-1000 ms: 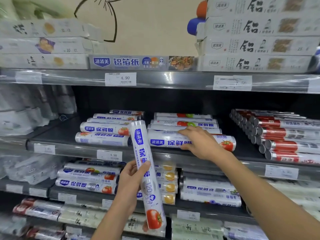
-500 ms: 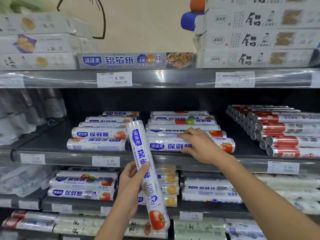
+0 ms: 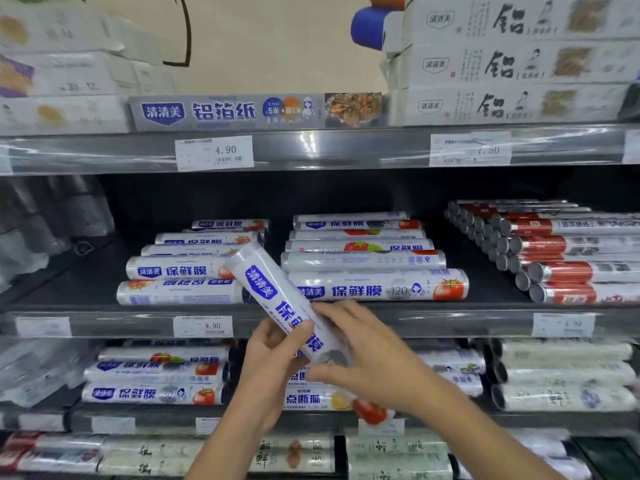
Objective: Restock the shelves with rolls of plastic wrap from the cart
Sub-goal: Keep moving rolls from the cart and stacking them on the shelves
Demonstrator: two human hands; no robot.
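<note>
A white roll of plastic wrap (image 3: 268, 289) with blue lettering and a tomato picture tilts in front of the middle shelf (image 3: 318, 320), top end leaning left. My left hand (image 3: 273, 362) grips its middle from the left with the thumb across it. My right hand (image 3: 367, 355) closes its fingers round the same roll from the right, hiding the lower part. Behind, two stacks of the same rolls lie sideways on the shelf: a left stack (image 3: 180, 271) and a right stack (image 3: 374, 289). The cart is out of view.
Red-labelled rolls (image 3: 568, 258) fill the shelf's right end. Foil boxes (image 3: 512, 64) stand on the top shelf. More wrap rolls (image 3: 156, 393) lie on the lower shelves. Bare dark shelf floor (image 3: 69, 282) shows left of the left stack.
My right hand has left the front roll of the right stack and come down onto the held roll. The roll has tilted further over to the left.
</note>
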